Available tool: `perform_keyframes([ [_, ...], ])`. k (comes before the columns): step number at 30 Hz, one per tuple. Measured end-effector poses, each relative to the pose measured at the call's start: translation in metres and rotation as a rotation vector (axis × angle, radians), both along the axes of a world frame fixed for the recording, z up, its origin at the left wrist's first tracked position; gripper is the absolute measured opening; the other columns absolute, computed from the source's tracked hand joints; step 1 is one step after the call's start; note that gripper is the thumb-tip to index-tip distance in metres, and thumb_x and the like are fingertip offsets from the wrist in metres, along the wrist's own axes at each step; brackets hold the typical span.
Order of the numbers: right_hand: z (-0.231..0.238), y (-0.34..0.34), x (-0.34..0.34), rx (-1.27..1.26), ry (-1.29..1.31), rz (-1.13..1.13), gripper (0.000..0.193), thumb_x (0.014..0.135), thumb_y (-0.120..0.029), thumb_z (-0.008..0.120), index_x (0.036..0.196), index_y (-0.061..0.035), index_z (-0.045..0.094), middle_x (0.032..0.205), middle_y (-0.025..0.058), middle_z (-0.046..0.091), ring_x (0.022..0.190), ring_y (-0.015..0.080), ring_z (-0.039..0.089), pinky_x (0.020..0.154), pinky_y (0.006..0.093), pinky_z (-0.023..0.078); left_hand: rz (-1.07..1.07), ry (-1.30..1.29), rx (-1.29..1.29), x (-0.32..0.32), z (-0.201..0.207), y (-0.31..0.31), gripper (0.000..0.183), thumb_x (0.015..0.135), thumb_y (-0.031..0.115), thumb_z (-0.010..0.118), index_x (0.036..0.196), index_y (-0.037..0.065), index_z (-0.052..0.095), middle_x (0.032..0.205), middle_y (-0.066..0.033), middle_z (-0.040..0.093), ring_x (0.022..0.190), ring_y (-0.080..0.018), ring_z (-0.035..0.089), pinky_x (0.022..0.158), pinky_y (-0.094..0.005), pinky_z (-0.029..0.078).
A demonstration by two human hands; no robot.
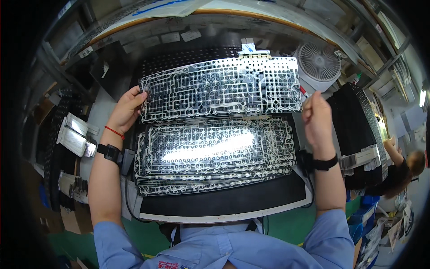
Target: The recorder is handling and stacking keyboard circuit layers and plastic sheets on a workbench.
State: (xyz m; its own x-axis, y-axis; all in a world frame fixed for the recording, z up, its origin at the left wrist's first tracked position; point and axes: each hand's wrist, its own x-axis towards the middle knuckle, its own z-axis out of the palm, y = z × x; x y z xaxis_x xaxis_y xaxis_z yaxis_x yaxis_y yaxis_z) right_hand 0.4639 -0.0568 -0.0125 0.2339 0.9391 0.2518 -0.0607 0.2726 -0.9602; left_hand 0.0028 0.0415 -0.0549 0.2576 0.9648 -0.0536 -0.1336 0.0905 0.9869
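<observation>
I hold a clear keyboard membrane sheet point(221, 87) with white circuit traces, lifted flat over the bench. My left hand point(127, 107) pinches its left edge. At its right edge is my right hand point(316, 117), fingers closed on the lower right corner. Just below it lies a stack of several similar clear sheets point(215, 152), fanned slightly, on a black mat point(224, 201). Behind the held sheet a black perforated keyboard plate point(188, 56) lies flat on the bench.
A small white fan point(319, 62) stands at the back right. Stacks of black plates point(358, 134) stand on the right, and more dark parts point(58, 148) on the left. Another person point(405, 168) works at the far right. Shelving curves along the back.
</observation>
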Motion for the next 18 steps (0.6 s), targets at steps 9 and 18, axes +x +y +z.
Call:
perform_keyframes([
  [9,-0.028,0.005,-0.012,-0.185,-0.093,0.129,0.025,0.094,-0.017,0.056,0.112,0.0006,0.059,0.061,-0.0063,0.047,0.05,0.0005,0.037,0.045,0.016,0.028,0.035,-0.02,-0.003,0.003,0.004,-0.009,0.018,0.096,0.023,0.053,0.104,0.008,0.059,0.085,0.0063,0.06,0.069,0.0007,0.049,0.059,-0.0156,0.037],
  [18,-0.029,0.006,-0.008,-0.125,0.093,0.118,0.029,0.1,-0.029,0.045,0.099,-0.002,0.056,0.083,0.0088,0.066,0.064,0.0084,0.058,0.056,0.0208,0.041,0.072,-0.069,0.149,-0.005,0.003,-0.009,0.017,0.094,0.015,0.054,0.109,0.01,0.06,0.116,0.0001,0.059,0.092,-0.0064,0.054,0.08,-0.0218,0.042],
])
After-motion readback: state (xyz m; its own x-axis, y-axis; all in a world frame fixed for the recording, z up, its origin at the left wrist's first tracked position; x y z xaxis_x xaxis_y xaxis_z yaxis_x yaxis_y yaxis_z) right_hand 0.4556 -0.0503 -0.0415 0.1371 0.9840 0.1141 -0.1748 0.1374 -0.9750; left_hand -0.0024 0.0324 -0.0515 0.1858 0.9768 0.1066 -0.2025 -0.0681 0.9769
